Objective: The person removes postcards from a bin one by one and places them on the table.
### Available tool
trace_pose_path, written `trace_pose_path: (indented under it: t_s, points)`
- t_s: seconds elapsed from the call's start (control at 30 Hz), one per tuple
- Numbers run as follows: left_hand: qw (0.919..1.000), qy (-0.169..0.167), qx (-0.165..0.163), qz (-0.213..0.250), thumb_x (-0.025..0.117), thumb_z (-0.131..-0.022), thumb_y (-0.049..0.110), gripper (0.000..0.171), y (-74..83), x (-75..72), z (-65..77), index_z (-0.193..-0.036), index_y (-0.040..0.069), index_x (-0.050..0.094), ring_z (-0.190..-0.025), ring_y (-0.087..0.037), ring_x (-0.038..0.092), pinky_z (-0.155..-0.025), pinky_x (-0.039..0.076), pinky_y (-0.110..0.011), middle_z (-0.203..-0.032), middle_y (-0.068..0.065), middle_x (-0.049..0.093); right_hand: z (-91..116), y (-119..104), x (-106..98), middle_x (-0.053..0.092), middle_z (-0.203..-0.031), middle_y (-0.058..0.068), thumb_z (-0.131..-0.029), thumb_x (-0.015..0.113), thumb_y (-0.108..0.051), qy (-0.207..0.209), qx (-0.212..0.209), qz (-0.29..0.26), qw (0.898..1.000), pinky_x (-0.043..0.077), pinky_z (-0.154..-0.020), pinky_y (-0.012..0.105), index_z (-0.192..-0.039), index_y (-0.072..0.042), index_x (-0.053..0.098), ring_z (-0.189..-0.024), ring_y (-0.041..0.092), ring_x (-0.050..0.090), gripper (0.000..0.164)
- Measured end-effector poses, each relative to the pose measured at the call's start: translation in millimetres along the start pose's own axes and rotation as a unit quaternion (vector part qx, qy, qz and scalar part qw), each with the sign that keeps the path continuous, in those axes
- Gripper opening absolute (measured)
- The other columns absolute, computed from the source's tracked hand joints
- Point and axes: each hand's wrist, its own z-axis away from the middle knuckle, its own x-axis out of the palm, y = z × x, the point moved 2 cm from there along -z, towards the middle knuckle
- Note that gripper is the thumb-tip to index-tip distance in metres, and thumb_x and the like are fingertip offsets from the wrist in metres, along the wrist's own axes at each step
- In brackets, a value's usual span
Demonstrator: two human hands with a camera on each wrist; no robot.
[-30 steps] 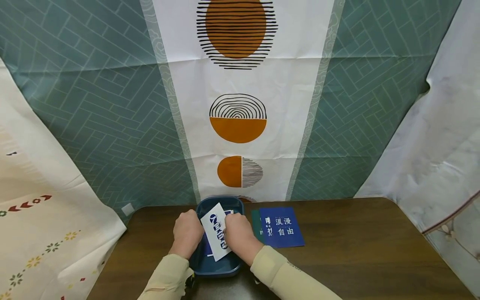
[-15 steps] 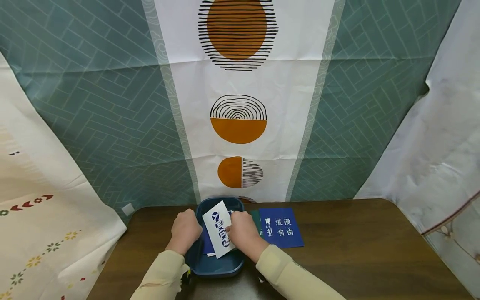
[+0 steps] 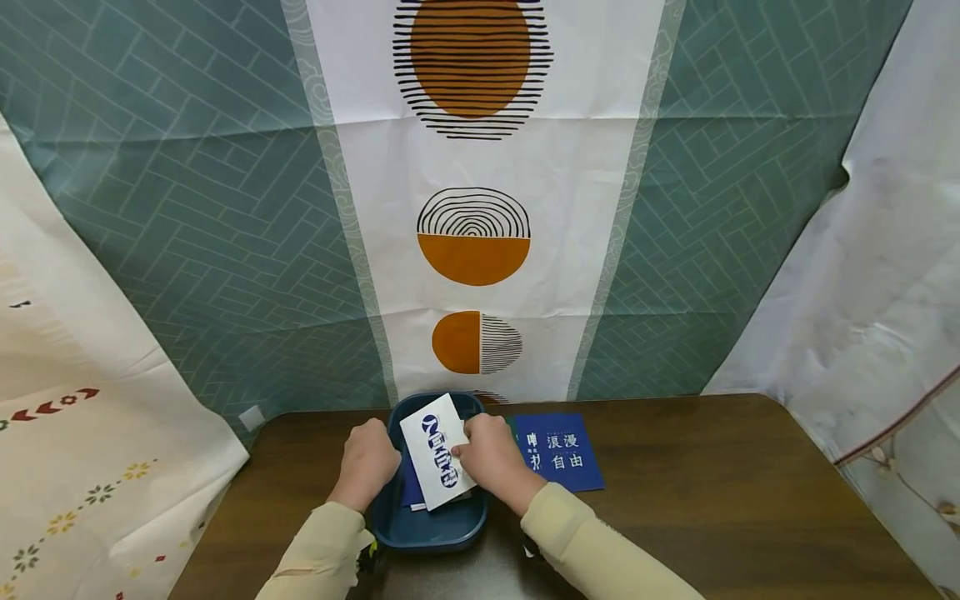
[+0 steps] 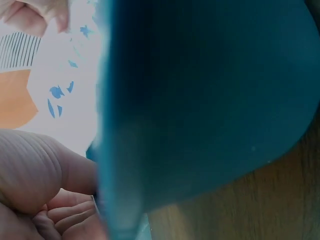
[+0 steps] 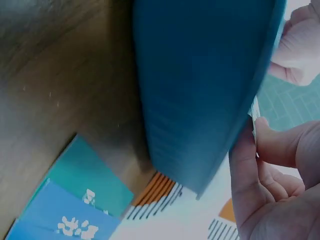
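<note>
Left hand [image 3: 367,467], lower centre-left of the frame: fingers curled at the near-left rim of the dark blue tray [image 3: 438,527]; whether it grips the rim or something just inside it, I cannot tell from where I stand. Within the tray, at lower centre, lies a dark blue card [image 3: 411,492], mostly covered. Above it, tilted, is the white card [image 3: 433,454] with stylised dark blue lettering, over the tray's interior. Right hand [image 3: 493,462], lower centre-right: thumb and fingers pinch the white card along its right edge. Farther right on the wooden tabletop [image 3: 712,475], just beside the tray, a blue card [image 3: 566,454] with white characters overlaps a green card [image 5: 87,175].

Step, as judged: handling the white card at the tray, whether placing or removing it being unclear. The next move would seem to call for a steady right-hand pinch and the card's edges kept clear of the rim.
</note>
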Motion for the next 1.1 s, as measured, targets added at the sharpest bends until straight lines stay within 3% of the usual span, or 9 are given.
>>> trace_pose_path:
  t_s: [0.2, 0.53, 0.8, 0.93, 1.1]
  points:
    - [0.9999, 0.012, 0.005, -0.004, 0.058, -0.077, 0.003, 0.005, -2.4, 2.7, 1.1, -0.075, 0.0, 0.055, -0.053, -0.021, 0.049, -0.046, 0.042, -0.032, -0.063, -0.009, 0.05, 1.6, 6.2, -21.1, 0.056, -0.069, -0.003, -0.078, 0.073, -0.016, 0.028, -0.001, -0.017, 0.999, 0.041, -0.044, 0.021, -0.083, -0.005, 0.067, -0.054, 0.009, 0.052, 0.013]
    - [0.9999, 0.012, -0.01, 0.0, 0.061, -0.078, 0.004, 0.008, -4.9, 3.0, 1.3, -0.082, -0.003, 0.058, -0.053, -0.02, 0.05, -0.044, 0.043, -0.03, -0.066, -0.009, 0.052, 6.2, 27.3, -57.7, 0.056, -0.065, -0.004, -0.08, 0.071, -0.016, 0.061, 0.002, -0.041, 0.997, 0.043, -0.045, 0.027, -0.082, -0.006, 0.066, -0.055, 0.009, 0.053, 0.011]
    - [0.9997, 0.019, -0.01, -0.007, 0.061, -0.077, 0.005, 0.009, -3.6, 2.2, 2.6, -0.081, -0.003, 0.059, -0.054, -0.021, 0.05, -0.044, 0.044, -0.032, -0.067, -0.011, 0.053, 8.1, 49.5, -90.7, 0.054, -0.057, -0.006, -0.08, 0.072, -0.02, 0.097, 0.018, -0.005, 0.995, 0.037, -0.044, 0.028, -0.079, -0.009, 0.068, -0.051, 0.011, 0.049, 0.012]
    - [0.9997, 0.022, -0.008, -0.009, 0.06, -0.077, 0.005, 0.009, -2.8, 0.7, 3.9, -0.081, -0.003, 0.059, -0.053, -0.021, 0.05, -0.044, 0.045, -0.032, -0.067, -0.011, 0.053, 9.6, 63.0, -103.9, 0.047, -0.053, -0.004, -0.079, 0.072, -0.022, 0.11, 0.027, 0.01, 0.993, 0.032, -0.044, 0.027, -0.071, -0.011, 0.064, -0.049, 0.012, 0.043, 0.016]
    - [0.9996, 0.024, -0.004, -0.013, 0.06, -0.077, 0.005, 0.009, -0.6, 0.8, 3.0, -0.081, -0.003, 0.059, -0.052, -0.02, 0.05, -0.043, 0.044, -0.031, -0.067, -0.011, 0.053, 11.8, 80.6, -116.2, 0.049, -0.056, -0.001, -0.079, 0.073, -0.022, 0.121, 0.047, 0.02, 0.991, 0.033, -0.045, 0.028, -0.073, -0.009, 0.063, -0.052, 0.014, 0.045, 0.017]
